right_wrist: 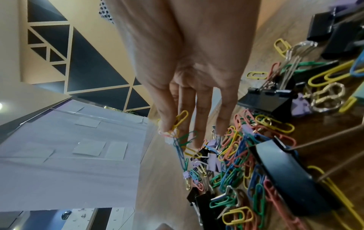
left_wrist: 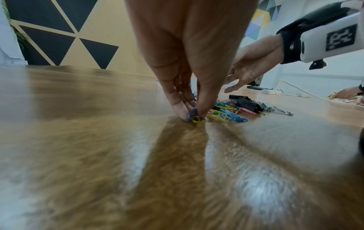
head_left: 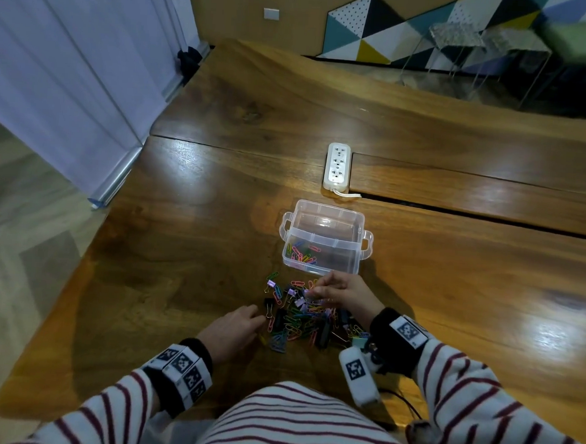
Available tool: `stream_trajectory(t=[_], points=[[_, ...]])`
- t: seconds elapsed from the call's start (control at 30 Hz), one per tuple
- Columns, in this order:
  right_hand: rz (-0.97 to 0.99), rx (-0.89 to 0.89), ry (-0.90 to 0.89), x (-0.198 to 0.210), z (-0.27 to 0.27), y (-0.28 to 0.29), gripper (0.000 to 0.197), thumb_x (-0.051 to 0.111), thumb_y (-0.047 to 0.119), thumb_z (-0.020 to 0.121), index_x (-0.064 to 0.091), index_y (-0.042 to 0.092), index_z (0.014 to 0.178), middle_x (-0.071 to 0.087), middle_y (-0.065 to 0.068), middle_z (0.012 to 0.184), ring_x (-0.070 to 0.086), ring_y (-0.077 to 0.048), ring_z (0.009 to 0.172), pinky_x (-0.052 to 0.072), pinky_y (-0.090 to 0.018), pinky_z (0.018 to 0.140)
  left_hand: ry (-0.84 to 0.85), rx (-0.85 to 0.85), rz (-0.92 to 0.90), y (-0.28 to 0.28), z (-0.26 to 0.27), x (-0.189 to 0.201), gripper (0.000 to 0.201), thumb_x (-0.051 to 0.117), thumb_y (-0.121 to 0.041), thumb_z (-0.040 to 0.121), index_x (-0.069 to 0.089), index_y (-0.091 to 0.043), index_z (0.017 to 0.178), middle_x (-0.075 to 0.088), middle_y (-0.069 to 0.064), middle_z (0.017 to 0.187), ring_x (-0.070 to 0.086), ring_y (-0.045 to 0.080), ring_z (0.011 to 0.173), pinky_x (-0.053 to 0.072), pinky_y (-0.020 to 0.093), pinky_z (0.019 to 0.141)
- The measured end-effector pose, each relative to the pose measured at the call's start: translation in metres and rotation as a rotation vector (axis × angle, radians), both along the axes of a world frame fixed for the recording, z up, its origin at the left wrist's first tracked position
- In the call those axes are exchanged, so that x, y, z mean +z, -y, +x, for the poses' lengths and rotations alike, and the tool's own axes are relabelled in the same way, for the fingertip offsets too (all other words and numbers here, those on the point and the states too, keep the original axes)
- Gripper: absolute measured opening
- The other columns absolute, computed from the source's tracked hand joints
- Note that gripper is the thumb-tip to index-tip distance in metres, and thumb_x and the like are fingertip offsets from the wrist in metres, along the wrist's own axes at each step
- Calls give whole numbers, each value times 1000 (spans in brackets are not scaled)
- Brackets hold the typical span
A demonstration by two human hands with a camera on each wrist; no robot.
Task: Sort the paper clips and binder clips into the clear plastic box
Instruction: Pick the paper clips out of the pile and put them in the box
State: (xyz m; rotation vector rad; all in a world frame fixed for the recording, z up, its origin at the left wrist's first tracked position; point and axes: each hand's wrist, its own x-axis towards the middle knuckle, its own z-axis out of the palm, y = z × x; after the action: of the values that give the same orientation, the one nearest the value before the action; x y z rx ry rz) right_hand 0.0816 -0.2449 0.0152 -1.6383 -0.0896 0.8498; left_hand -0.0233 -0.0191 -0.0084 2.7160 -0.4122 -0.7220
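The clear plastic box [head_left: 362,238] stands open on the wooden table, with coloured paper clips [head_left: 303,253] in its near left compartment. Just in front of it lies a mixed pile of paper clips and binder clips [head_left: 296,318]. My left hand [head_left: 256,317] is at the pile's left edge; its fingertips [left_wrist: 182,111] pinch a blue and a yellow paper clip [left_wrist: 194,116] against the table. My right hand [head_left: 314,291] hovers over the pile's far side and pinches a tangled bunch of paper clips [right_wrist: 180,124] that dangles above the pile [right_wrist: 246,157]. Large black binder clips [right_wrist: 263,99] lie among the pile.
A white power strip [head_left: 336,168] lies beyond the box beside a long slot in the table [head_left: 457,211]. The table's left edge [head_left: 86,267] drops to the floor near a pale curtain [head_left: 71,71]. Another person's hand [left_wrist: 348,93] rests far off on the table.
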Motion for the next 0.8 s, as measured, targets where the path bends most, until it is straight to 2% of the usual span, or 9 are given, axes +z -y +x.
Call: stream_trajectory(t=[0.07,0.17,0.23,0.33,0.5,0.6,0.67,0.73,0.8], points=[[29,7,14,2,0,-2,6,61,5,85,56,8,82,70,-18,96,68,-16,86,53,-26,77,-13,88,-93,-5,0,1,23,46,-12,92,53,-11,114,45,3,117,49,15,102,44,25,88],[102,-23,24,7,11,-11,8,61,0,83,57,7,83,70,-17,91,69,-17,84,56,-24,77,-5,309,-235,-20,17,7,12,56,-10,87,62,-13,97,52,-5,98,51,7,89,40,6,72],[90,-51,36,6,14,-13,9,62,-1,82,57,6,85,69,-14,90,69,-17,82,57,-24,74,-97,487,-379,-25,24,10,8,61,-7,84,62,-15,86,59,-5,86,58,8,78,46,5,64],[103,-103,-57,0,9,-11,10,60,-1,83,57,6,90,68,-12,90,68,-18,79,59,-27,69,-254,638,-572,-26,28,11,10,64,-6,81,61,-16,79,64,1,83,63,10,73,53,12,63],[213,-146,-225,-7,2,-6,12,52,-9,85,58,-1,91,63,-15,89,69,-19,75,60,-27,67,-295,707,-736,-17,38,23,5,61,-8,83,61,-13,82,63,0,80,62,5,68,50,14,59],[226,-191,-237,-8,4,-2,13,51,-11,85,58,1,88,62,-15,86,69,-18,70,59,-24,65,-271,681,-770,-10,60,32,5,60,-11,84,61,-16,82,63,0,86,62,11,78,49,21,69],[213,-215,-232,-11,4,1,13,53,-10,84,58,2,85,63,-14,85,69,-18,70,59,-25,66,-252,650,-780,-5,75,36,3,60,-13,84,61,-16,84,63,1,87,61,12,80,48,21,71],[132,-161,-144,-14,2,3,10,57,-7,83,59,3,86,66,-15,89,69,-20,78,58,-29,72,-245,621,-794,0,88,38,4,59,-12,85,60,-15,84,62,0,85,60,11,78,48,20,70],[-14,-37,26,-13,-1,4,10,61,-1,82,60,2,91,69,-14,94,68,-21,88,56,-32,81,-240,592,-795,4,98,40,8,59,-9,85,59,-17,82,62,0,84,61,12,77,50,20,69]])
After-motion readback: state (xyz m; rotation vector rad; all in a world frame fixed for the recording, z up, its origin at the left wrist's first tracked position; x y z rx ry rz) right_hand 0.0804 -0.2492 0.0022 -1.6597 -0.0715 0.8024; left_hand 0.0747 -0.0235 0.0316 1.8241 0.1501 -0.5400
